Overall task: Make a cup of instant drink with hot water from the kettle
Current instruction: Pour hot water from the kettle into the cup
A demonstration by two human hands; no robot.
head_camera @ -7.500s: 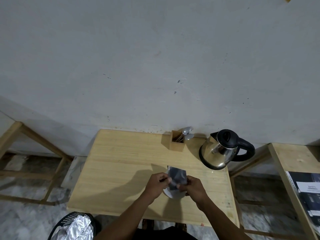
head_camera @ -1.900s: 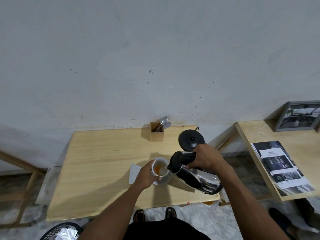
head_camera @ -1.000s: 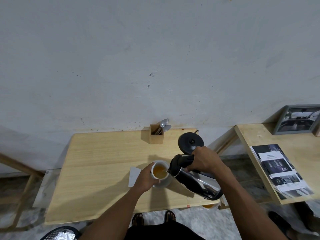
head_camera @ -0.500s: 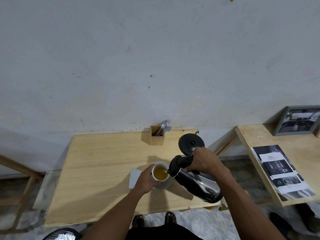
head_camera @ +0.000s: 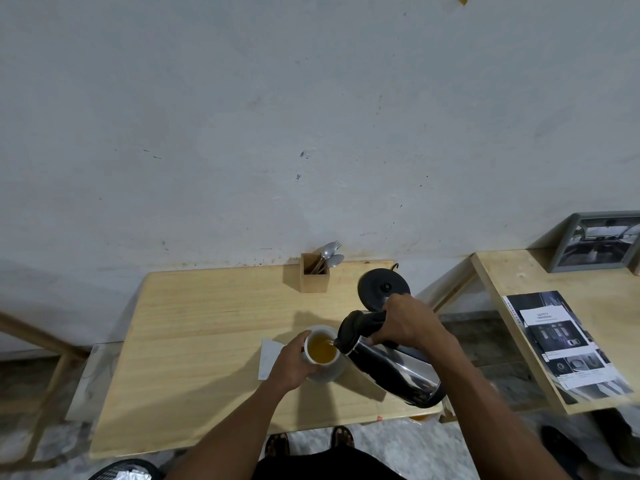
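A white cup [head_camera: 322, 348] sits on a white saucer [head_camera: 334, 374] near the front of the wooden table [head_camera: 207, 341], holding amber liquid close to its rim. My left hand [head_camera: 291, 363] wraps around the cup's left side. My right hand [head_camera: 405, 323] grips the black handle of the steel kettle [head_camera: 391, 368], which is tilted steeply left with its spout at the cup's right rim. The kettle's round black base [head_camera: 382, 289] stands bare behind my right hand.
A wooden holder [head_camera: 313, 277] with spoons and a fork stands at the table's back edge by the wall. A white paper [head_camera: 268, 356] lies left of the saucer. A second table [head_camera: 519, 278] to the right carries a brochure [head_camera: 564, 344] and a picture frame [head_camera: 595, 242].
The amber liquid has risen in the cup as the kettle stays tilted over it. Seconds earlier both hands held a dark sachet above the cup and the kettle stood on its base.
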